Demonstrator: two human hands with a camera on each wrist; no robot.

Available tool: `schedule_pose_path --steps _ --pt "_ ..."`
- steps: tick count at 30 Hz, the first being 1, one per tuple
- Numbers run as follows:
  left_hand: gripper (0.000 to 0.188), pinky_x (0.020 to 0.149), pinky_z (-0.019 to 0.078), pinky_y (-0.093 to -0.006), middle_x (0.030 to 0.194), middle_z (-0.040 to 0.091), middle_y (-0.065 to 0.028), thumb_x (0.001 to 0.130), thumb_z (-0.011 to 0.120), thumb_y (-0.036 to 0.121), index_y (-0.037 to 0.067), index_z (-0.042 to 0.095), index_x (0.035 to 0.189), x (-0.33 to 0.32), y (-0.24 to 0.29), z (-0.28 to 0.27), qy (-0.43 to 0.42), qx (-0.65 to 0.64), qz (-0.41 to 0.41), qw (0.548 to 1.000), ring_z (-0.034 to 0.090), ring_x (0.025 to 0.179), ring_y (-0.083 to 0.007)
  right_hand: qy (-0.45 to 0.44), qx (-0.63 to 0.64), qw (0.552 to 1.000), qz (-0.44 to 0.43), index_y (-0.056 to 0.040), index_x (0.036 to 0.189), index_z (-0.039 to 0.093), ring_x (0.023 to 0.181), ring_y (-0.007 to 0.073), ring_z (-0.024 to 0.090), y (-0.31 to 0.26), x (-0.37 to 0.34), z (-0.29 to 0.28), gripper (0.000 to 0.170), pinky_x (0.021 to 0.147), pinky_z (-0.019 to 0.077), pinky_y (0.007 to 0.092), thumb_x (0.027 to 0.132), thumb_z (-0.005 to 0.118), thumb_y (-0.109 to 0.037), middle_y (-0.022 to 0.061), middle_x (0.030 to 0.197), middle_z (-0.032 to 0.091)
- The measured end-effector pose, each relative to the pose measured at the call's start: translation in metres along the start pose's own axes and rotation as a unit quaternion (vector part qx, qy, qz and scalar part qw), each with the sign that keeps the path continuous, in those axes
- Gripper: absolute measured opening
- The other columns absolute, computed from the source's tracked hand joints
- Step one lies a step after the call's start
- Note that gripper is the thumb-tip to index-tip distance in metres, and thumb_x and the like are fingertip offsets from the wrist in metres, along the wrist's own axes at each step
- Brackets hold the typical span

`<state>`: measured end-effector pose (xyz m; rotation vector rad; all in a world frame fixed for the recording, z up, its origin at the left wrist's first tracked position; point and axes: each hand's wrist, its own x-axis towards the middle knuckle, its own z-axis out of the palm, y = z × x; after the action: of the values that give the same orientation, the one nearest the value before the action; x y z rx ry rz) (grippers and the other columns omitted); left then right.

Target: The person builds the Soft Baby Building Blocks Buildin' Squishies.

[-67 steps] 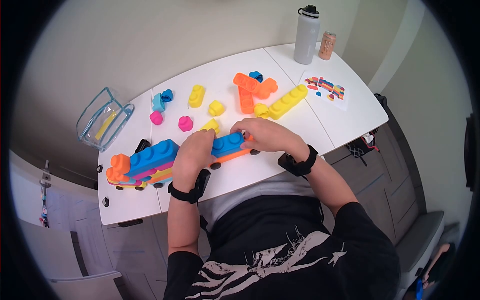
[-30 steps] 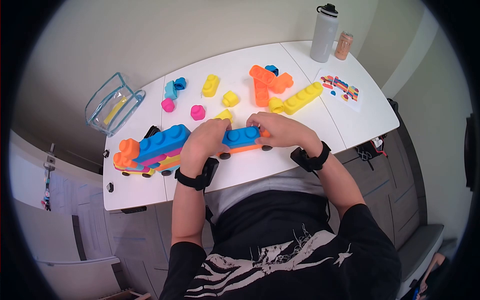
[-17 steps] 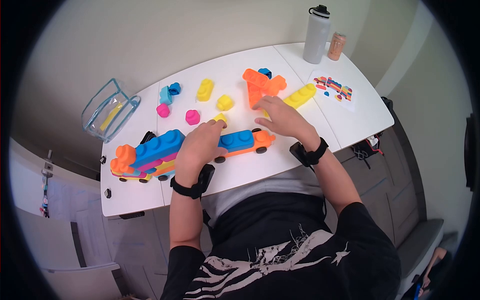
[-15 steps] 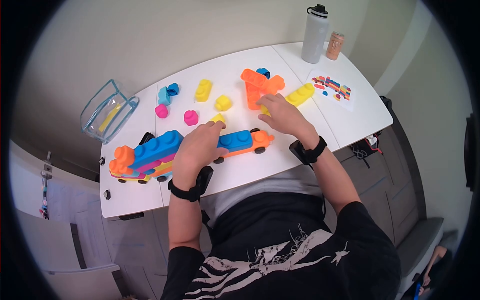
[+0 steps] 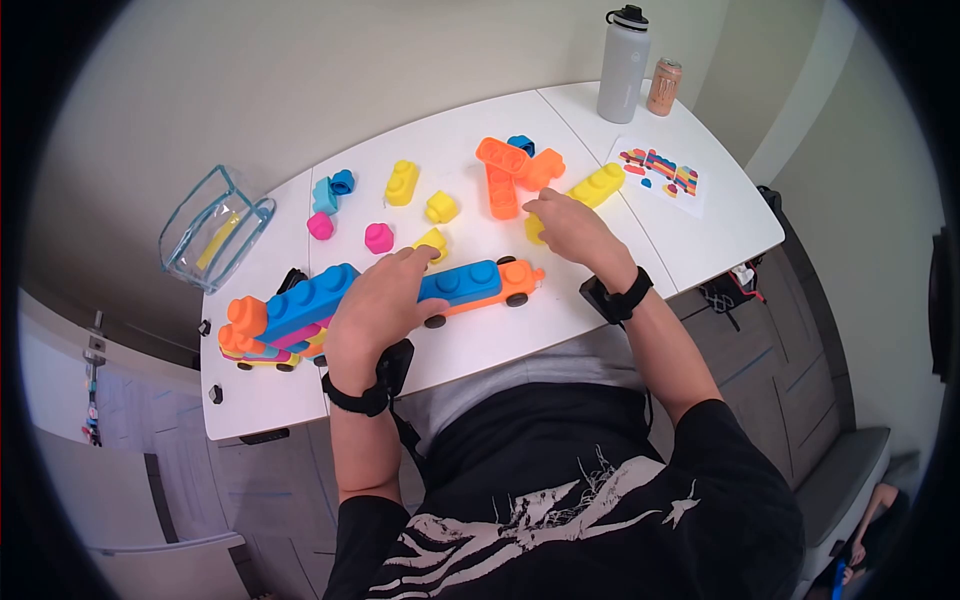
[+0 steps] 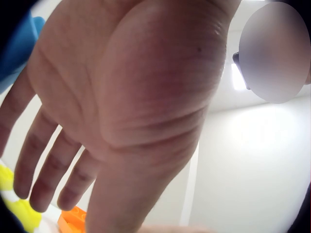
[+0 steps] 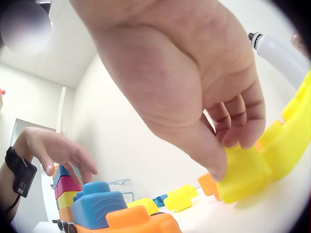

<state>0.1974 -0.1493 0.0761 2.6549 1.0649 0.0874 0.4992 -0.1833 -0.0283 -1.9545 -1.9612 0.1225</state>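
My right hand (image 5: 577, 232) reaches over the table and pinches a small yellow building block (image 7: 245, 174) between thumb and curled fingers. Most of that block is hidden under the hand in the head view. My left hand (image 5: 380, 305) hovers over the toy train with its fingers spread and nothing in them. A blue block (image 5: 465, 284) sits on the orange wheeled base (image 5: 517, 275), to the right of the left hand. Left of that hand, a long blue block (image 5: 312, 303) tops a stack of colored blocks on wheels, with orange blocks (image 5: 246, 316) at the left end.
Loose yellow blocks (image 5: 402, 183), pink blocks (image 5: 378, 237) and orange blocks (image 5: 503, 190) lie on the white table (image 5: 590, 300). A long yellow block (image 5: 598, 186) is beyond the right hand. A picture sheet (image 5: 660, 175), bottle (image 5: 624, 70), can (image 5: 664, 87) and clear bag (image 5: 215, 230) stand around.
My right hand has left the blue block on the orange base and moved up and right to the yellow block. My left hand has let go and shifted left, its fingers now straighter.
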Motion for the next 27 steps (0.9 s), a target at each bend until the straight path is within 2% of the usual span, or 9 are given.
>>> schedule_pose_path --steps 4,6,9,13,18,25,27 --pt "0.062 0.101 0.0528 -0.0441 0.128 0.069 -0.0168 0.084 0.085 0.021 0.004 0.059 0.138 -0.004 -0.003 -0.002 0.006 0.005 0.006 1.0 0.065 0.12 -0.0349 0.005 -0.011 1.0 0.005 -0.0055 0.128 0.069 0.108 0.034 0.068 0.0 -0.004 -0.003 0.042 0.095 0.0553 0.0439 0.086 0.075 -0.008 0.0136 0.108 0.07" --pt "0.061 0.1 0.0527 -0.0442 0.128 0.069 -0.0171 0.084 0.085 0.02 0.004 0.059 0.138 -0.007 -0.003 -0.005 0.019 0.003 0.021 1.0 0.066 0.12 -0.0352 -0.043 0.004 0.999 0.032 -0.0073 0.12 0.073 0.106 0.0334 0.068 -0.004 -0.005 -0.012 0.036 0.093 0.0556 0.0441 0.084 0.077 -0.01 0.0135 0.105 0.07" --pt "0.06 0.1 0.0528 -0.0443 0.127 0.069 -0.0176 0.085 0.085 0.019 0.003 0.059 0.137 -0.008 -0.001 -0.006 0.022 -0.001 0.014 1.0 0.065 0.119 -0.0355 -0.051 0.005 0.998 0.031 -0.0074 0.111 0.075 0.106 0.0325 0.068 -0.007 -0.005 -0.015 0.028 0.093 0.0555 0.0433 0.083 0.076 -0.008 0.0131 0.105 0.07" --pt "0.059 0.1 0.053 -0.0443 0.126 0.07 -0.0177 0.085 0.085 0.018 0.003 0.06 0.136 -0.008 -0.003 -0.007 0.022 -0.004 0.004 1.0 0.066 0.119 -0.0358 -0.033 0.017 0.999 0.027 -0.0062 0.109 0.074 0.105 0.0318 0.068 -0.004 -0.004 -0.012 0.028 0.093 0.0553 0.0426 0.082 0.077 -0.007 0.0127 0.105 0.07" --pt "0.063 0.099 0.054 -0.0425 0.123 0.073 -0.0183 0.081 0.088 0.017 0.003 0.061 0.136 -0.006 -0.003 -0.006 0.023 -0.002 -0.005 1.0 0.068 0.116 -0.0353 -0.028 0.022 0.999 -0.001 -0.0035 0.108 0.073 0.101 0.033 0.068 0.006 -0.003 -0.01 0.028 0.092 0.0552 0.0422 0.081 0.078 -0.004 0.0128 0.105 0.071" --pt "0.061 0.098 0.0542 -0.0435 0.121 0.073 -0.018 0.082 0.087 0.017 0.004 0.061 0.135 -0.004 -0.003 -0.003 0.037 0.023 -0.026 0.999 0.069 0.116 -0.0355 -0.033 0.1 0.994 -0.041 -0.0023 0.109 0.073 0.092 0.0284 0.068 -0.042 -0.017 -0.055 0.028 0.084 0.0554 0.0399 0.083 0.081 -0.009 0.0118 0.098 0.072" --pt "0.059 0.098 0.0542 -0.0438 0.121 0.074 -0.0179 0.083 0.087 0.017 0.004 0.061 0.135 -0.004 0.0 -0.005 0.015 0.025 -0.034 0.999 0.069 0.116 -0.0359 -0.03 0.137 0.985 -0.102 -0.0019 0.109 0.074 0.091 0.0261 0.068 -0.049 -0.021 -0.056 0.027 0.081 0.0548 0.0382 0.084 0.081 -0.011 0.0118 0.1 0.071"
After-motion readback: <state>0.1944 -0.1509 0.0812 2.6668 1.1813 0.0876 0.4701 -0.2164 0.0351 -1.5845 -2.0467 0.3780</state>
